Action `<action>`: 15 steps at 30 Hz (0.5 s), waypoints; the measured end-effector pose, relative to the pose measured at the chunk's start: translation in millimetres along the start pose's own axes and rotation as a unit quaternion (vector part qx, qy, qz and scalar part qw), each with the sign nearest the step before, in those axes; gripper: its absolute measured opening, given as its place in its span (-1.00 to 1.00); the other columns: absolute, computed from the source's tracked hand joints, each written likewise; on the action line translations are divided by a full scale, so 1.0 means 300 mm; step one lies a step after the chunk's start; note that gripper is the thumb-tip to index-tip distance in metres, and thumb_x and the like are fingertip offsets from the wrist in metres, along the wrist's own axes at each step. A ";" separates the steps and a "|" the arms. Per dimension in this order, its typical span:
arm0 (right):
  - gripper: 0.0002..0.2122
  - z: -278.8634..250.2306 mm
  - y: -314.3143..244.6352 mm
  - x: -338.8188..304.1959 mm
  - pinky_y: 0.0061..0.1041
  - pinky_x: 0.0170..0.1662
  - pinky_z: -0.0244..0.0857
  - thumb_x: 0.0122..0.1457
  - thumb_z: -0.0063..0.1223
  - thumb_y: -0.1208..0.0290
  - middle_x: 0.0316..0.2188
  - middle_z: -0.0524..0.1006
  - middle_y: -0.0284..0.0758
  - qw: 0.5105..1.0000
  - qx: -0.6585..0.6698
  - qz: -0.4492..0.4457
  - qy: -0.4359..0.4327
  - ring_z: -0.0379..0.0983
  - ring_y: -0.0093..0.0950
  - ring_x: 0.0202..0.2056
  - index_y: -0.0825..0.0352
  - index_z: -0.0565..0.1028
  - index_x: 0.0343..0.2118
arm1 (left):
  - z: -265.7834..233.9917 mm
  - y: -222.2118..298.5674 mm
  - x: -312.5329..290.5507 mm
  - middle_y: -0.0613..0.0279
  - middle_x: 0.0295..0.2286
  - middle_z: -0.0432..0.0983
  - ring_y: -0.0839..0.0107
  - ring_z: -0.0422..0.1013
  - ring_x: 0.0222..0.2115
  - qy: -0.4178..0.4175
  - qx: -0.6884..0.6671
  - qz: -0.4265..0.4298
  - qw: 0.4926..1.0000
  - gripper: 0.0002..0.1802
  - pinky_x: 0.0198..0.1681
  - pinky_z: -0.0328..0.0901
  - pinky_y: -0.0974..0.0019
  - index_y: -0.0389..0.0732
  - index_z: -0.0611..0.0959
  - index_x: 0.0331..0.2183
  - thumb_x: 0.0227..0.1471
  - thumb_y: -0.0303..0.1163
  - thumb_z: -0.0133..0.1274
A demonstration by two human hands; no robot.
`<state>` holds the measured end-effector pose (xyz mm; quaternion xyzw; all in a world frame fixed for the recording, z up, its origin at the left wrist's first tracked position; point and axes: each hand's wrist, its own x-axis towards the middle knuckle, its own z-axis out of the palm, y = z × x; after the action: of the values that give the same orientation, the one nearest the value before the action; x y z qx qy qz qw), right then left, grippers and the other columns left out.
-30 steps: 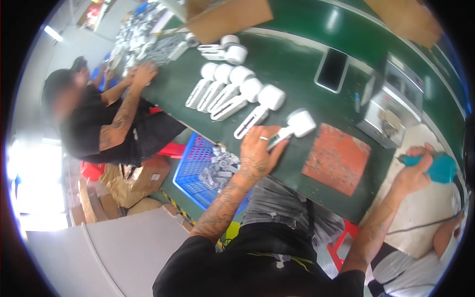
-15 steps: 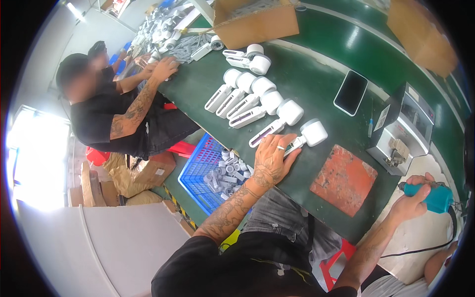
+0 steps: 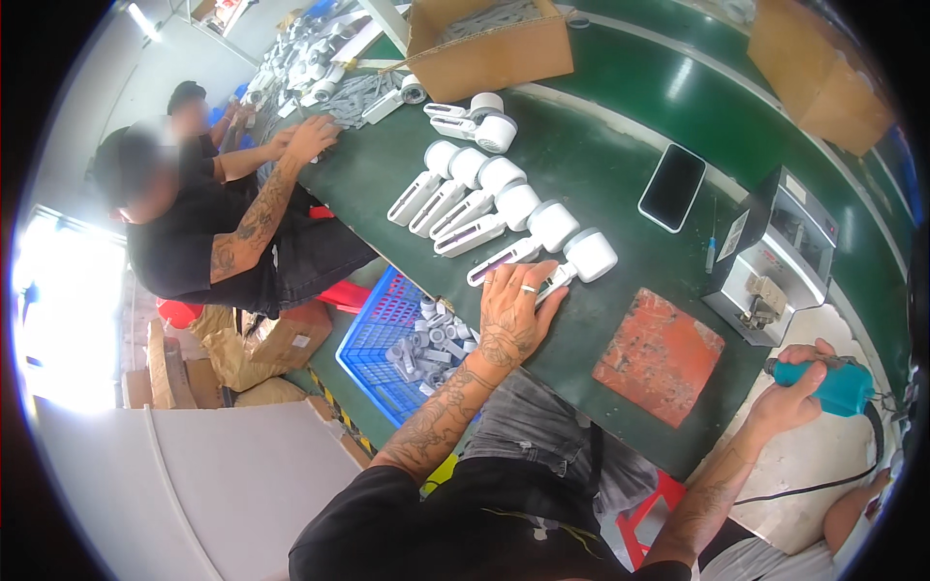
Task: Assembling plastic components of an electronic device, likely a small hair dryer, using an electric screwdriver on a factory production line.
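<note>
My left hand (image 3: pixel 513 315) grips the handle of the nearest white round-headed handheld device (image 3: pixel 591 255), covering much of that handle. The device lies on the green worktable (image 3: pixel 591 334), at the near end of a row of similar white devices (image 3: pixel 518 205). My right hand (image 3: pixel 787 407) is wrapped round a teal corded power tool (image 3: pixel 839 389), which looks like an electric screwdriver. It is held off the table's right edge, below a grey and black machine (image 3: pixel 785 257). The tool's tip cannot be made out.
A worn red square pad (image 3: pixel 659 356) lies by my left hand's device. A phone (image 3: pixel 672 188) and a thin blue screwdriver (image 3: pixel 711 254) lie farther back. A blue basket of grey parts (image 3: pixel 368 353) stands left below the table. Co-workers (image 3: pixel 223 218) sit at the left; a cardboard box (image 3: pixel 494 58) stands behind.
The whole view has shifted slightly, moving the scene a little left. My left hand stays on the same white device, and my right hand still holds the teal tool.
</note>
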<state>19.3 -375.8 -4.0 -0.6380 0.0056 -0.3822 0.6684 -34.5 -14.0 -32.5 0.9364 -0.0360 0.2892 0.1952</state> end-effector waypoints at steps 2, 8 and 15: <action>-0.52 -0.001 -0.005 -0.001 -0.50 -0.34 0.27 0.36 0.05 0.07 -0.46 0.43 -0.31 1.000 0.002 0.001 -0.008 0.38 -0.47 -0.42 0.53 0.40 -0.05 | -0.001 -0.001 0.004 0.20 -0.26 0.56 0.14 0.42 -0.22 0.003 0.001 0.000 1.000 -0.53 -0.12 0.25 0.09 -0.15 0.58 -0.06 -0.03 -0.36 0.35; -0.52 0.002 -0.014 -0.002 -0.50 -0.31 0.27 0.37 0.04 0.06 -0.46 0.42 -0.31 1.000 0.004 0.002 -0.013 0.37 -0.48 -0.41 0.54 0.39 -0.06 | -0.007 -0.001 0.011 0.20 -0.27 0.55 0.14 0.42 -0.19 -0.001 0.005 -0.009 1.000 -0.55 -0.08 0.26 0.09 -0.14 0.57 -0.05 -0.01 -0.35 0.32; -0.50 0.018 -0.026 -0.010 -0.49 -0.30 0.28 0.34 0.08 0.02 -0.48 0.44 -0.32 1.000 -0.002 0.011 -0.016 0.39 -0.48 -0.42 0.50 0.40 -0.06 | -0.098 0.043 0.046 0.10 0.15 0.30 -0.01 0.21 0.17 -0.100 0.070 -0.044 0.992 -0.15 0.23 0.09 -0.09 -0.12 0.44 0.17 -0.12 -0.07 0.41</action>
<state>16.0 -368.9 2.4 -0.6457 0.0025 -0.3644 0.6711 -41.0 -13.8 1.9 0.9728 0.0058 0.1867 0.1369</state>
